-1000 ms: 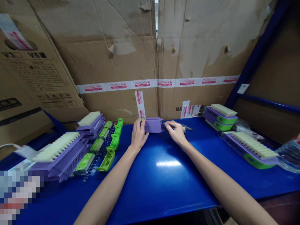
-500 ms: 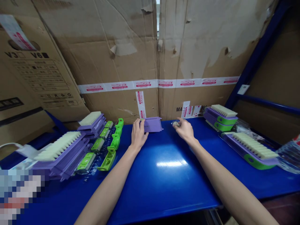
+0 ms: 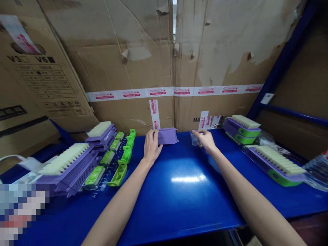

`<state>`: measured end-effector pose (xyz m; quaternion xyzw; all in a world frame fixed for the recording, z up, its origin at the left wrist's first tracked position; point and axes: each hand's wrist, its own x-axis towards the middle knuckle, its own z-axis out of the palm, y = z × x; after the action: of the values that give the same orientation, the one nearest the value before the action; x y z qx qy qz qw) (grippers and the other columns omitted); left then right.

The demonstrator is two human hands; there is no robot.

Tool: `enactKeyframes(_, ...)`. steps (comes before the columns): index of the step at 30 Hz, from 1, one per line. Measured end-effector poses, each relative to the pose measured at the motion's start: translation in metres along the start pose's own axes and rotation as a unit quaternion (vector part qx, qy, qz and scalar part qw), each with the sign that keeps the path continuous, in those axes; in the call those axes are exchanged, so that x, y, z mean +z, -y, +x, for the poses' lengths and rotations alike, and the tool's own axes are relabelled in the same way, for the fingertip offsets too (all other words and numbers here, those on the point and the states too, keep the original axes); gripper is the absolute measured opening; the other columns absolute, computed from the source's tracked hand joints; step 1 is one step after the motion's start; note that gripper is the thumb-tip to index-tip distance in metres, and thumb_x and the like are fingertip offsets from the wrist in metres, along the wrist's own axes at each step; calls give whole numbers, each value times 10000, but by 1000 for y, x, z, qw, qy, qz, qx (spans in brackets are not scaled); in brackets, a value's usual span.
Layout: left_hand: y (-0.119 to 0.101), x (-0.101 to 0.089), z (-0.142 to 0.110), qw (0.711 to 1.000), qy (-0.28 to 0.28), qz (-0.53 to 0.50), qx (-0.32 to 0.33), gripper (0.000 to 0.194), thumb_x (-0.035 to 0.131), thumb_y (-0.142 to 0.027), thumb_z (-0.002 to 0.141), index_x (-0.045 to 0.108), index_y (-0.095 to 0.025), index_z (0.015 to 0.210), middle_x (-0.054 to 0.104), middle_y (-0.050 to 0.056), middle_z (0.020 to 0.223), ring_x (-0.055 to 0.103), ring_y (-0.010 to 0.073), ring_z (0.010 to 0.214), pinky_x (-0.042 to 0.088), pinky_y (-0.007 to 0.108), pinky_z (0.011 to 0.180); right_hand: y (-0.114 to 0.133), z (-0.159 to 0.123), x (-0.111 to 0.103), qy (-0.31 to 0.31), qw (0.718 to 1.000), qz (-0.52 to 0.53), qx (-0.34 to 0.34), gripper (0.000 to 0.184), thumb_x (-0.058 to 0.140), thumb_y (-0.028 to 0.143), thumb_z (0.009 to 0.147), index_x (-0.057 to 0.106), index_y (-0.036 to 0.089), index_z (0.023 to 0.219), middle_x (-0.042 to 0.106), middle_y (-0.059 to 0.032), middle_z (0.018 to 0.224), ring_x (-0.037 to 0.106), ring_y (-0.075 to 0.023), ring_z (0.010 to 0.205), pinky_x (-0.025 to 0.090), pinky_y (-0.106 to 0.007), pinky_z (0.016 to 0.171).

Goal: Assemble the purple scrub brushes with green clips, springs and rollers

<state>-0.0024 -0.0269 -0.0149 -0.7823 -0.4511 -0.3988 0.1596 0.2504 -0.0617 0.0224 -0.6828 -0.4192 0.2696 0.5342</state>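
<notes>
A flat purple plastic part (image 3: 167, 136) lies at the back of the blue table, near the cardboard. Round its left end are the fingers of my left hand (image 3: 151, 146), closed on it. Further right, my right hand (image 3: 205, 140) pinches a small clear plastic box (image 3: 194, 139). The box is held apart from the purple part, its underside at or just above the table; I cannot tell which. A trace of green shows by my left fingertips, mostly hidden.
Purple brush parts with pale bristles (image 3: 66, 159) are stacked at left, beside green-topped clear pieces (image 3: 94, 176) and green end caps (image 3: 120, 173). At right lie purple-and-green brushes (image 3: 279, 164) and a clear bottle (image 3: 317, 172). Cardboard (image 3: 133, 71) walls the back of the blue table (image 3: 176, 205).
My right hand has turned and shifted slightly right, so the clear box now shows more plainly in its fingers. My left hand and the purple part have stayed put.
</notes>
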Motion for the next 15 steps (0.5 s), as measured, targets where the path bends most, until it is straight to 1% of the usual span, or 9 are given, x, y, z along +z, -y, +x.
enactKeyframes(1,0,-1,0,1000,1,4,2,646,624,-118,709,376,-127,1306,435,188,1287,391,341,1272,383,512,1045,-2,0,-2,-22,993,-105,-48,345,683,479,675,613,194,856,639,-63,711,585,-179,568,438,-284,501)
enactKeyframes(2,-1,-1,0,1000,2,9,5,648,625,-117,710,376,-128,1307,437,187,1288,396,343,1269,381,513,1046,-3,0,-4,-36,974,-203,-92,361,682,481,679,628,196,893,658,-90,774,620,-215,652,462,-313,567)
enactKeyframes(4,-3,-3,0,1000,8,17,11,650,631,-115,707,378,-116,1306,440,195,1290,403,347,1267,371,512,1056,-5,-2,-5,-37,922,-355,-152,375,653,473,718,637,191,964,673,-139,889,647,-279,794,472,-366,670)
enactKeyframes(6,-4,-4,1,1000,14,19,17,649,635,-114,707,383,-108,1305,444,203,1294,404,349,1272,360,513,1064,-6,-5,-4,-16,881,-439,-179,374,597,470,776,634,173,999,669,-174,940,651,-313,834,468,-396,699)
enactKeyframes(8,-5,-5,1,999,21,15,23,650,631,-108,708,383,-116,1310,447,206,1302,395,349,1285,355,522,1064,-6,-7,-3,-9,860,-474,-189,375,546,474,819,633,157,1001,664,-190,936,653,-315,821,465,-399,700)
enactKeyframes(9,-5,-5,1,999,24,12,25,651,628,-106,709,383,-121,1312,448,207,1305,389,349,1292,354,527,1063,-5,-8,-2,-16,856,-479,-193,378,522,476,836,632,154,1002,662,-193,932,652,-308,814,464,-394,703)
enactKeyframes(11,-5,-5,1,999,27,11,27,654,623,-102,711,381,-127,1317,449,207,1311,382,348,1300,350,534,1063,-2,-10,-3,-47,859,-467,-204,386,476,467,863,627,151,1026,658,-192,942,646,-293,822,460,-382,720)
enactKeyframes(13,-4,-5,1,999,27,13,28,655,623,-102,710,382,-125,1319,450,205,1310,381,349,1301,348,532,1066,2,-12,-4,-86,874,-425,-219,392,433,433,881,611,155,1094,650,-187,993,636,-290,857,458,-383,746)
enactKeyframes(15,-4,-5,1,999,25,11,29,652,619,-107,715,382,-117,1322,449,207,1309,380,350,1302,345,528,1069,6,-14,-2,-99,900,-348,-243,397,385,355,885,580,165,1175,636,-168,1068,619,-286,916,455,-387,787)
